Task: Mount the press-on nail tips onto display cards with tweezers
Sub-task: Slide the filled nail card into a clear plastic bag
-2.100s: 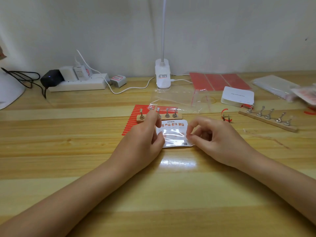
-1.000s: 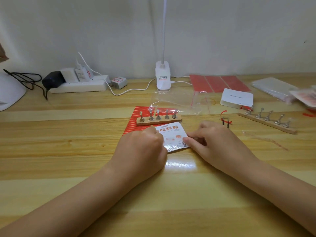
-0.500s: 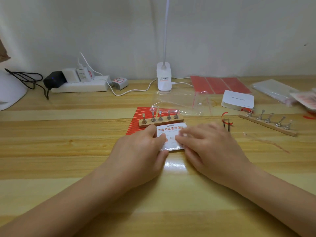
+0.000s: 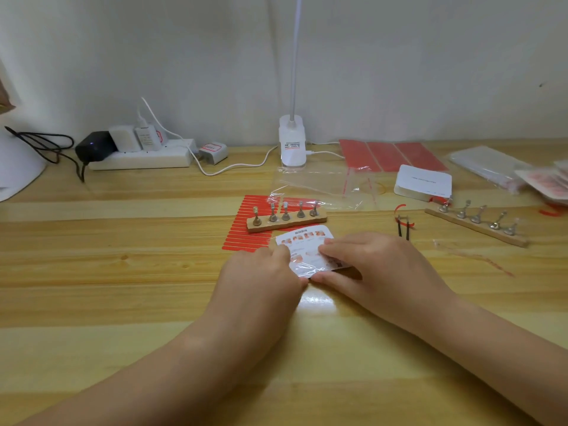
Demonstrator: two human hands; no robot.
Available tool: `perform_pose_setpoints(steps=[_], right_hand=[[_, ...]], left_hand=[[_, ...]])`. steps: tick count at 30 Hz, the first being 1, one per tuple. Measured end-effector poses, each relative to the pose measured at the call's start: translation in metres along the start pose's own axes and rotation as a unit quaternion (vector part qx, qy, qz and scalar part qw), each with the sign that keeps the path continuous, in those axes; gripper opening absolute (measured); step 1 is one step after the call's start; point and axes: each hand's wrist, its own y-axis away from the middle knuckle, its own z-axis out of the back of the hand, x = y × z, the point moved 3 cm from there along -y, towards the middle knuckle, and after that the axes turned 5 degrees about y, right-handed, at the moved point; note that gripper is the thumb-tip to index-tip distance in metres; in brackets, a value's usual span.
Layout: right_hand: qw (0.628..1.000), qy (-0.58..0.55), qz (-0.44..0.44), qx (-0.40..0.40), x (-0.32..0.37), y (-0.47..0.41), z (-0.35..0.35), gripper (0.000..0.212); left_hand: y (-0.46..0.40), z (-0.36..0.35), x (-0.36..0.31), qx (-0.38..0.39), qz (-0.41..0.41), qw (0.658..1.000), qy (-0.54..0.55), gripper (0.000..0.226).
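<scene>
A white display card (image 4: 307, 241) in a clear plastic sleeve lies in the middle of the table. My left hand (image 4: 261, 275) grips its left edge with the thumb on top. The fingers of my right hand (image 4: 372, 262) lie across the card's right half, and the thumb pinches its near edge. Just behind the card, a small wooden holder (image 4: 287, 221) carries several metal stands with nail tips. It rests on a sheet of red strips (image 4: 242, 226). Dark tweezers (image 4: 403, 227) lie untouched to the right of my right hand.
A second wooden holder (image 4: 479, 224) with metal stands lies at the right. Behind are clear zip bags (image 4: 322, 182), a white card stack (image 4: 424, 181), red sheets (image 4: 390, 155), a lamp base (image 4: 292, 146) and a power strip (image 4: 141, 158) with cables. More packets (image 4: 491, 164) sit far right.
My right hand has moved from the card's right edge to lie across the card. My left hand came down from the holder to the card's left edge. The card has tilted slightly.
</scene>
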Motion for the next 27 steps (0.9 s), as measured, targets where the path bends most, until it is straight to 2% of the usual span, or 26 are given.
perform_pose_setpoints(steps=[3, 6, 8, 11, 15, 19, 23, 27], right_hand=[[0.997, 0.029, 0.069, -0.022, 0.003, 0.001, 0.0, 0.031], [0.991, 0.054, 0.101, -0.069, -0.002, 0.003, 0.004, 0.032], [0.986, 0.062, 0.108, -0.108, -0.004, 0.003, 0.007, 0.029], [0.977, 0.068, 0.131, -0.154, -0.004, 0.003, 0.01, 0.025], [0.965, 0.113, 0.153, -0.18, -0.002, 0.004, 0.012, 0.021], [0.951, 0.149, 0.17, -0.21, -0.001, 0.005, 0.014, 0.017], [0.95, 0.15, 0.181, -0.207, 0.0, 0.005, 0.011, 0.013], [0.949, 0.148, 0.185, -0.21, -0.001, 0.005, 0.014, 0.008]], left_hand=[[0.002, 0.002, 0.006, -0.069, -0.02, 0.997, 0.015, 0.037], [0.004, 0.011, 0.017, -0.138, -0.056, 0.989, 0.022, 0.045], [0.003, 0.015, 0.02, -0.155, -0.107, 0.981, 0.038, 0.038], [0.003, 0.013, 0.021, -0.214, -0.168, 0.961, 0.038, 0.011], [0.001, 0.016, 0.029, -0.271, -0.151, 0.941, 0.136, 0.005], [0.002, 0.014, 0.032, -0.301, -0.111, 0.919, 0.23, 0.024], [0.003, 0.006, 0.033, -0.305, -0.131, 0.92, 0.211, 0.018], [0.0, 0.0, 0.035, -0.264, -0.121, 0.945, 0.148, 0.025]])
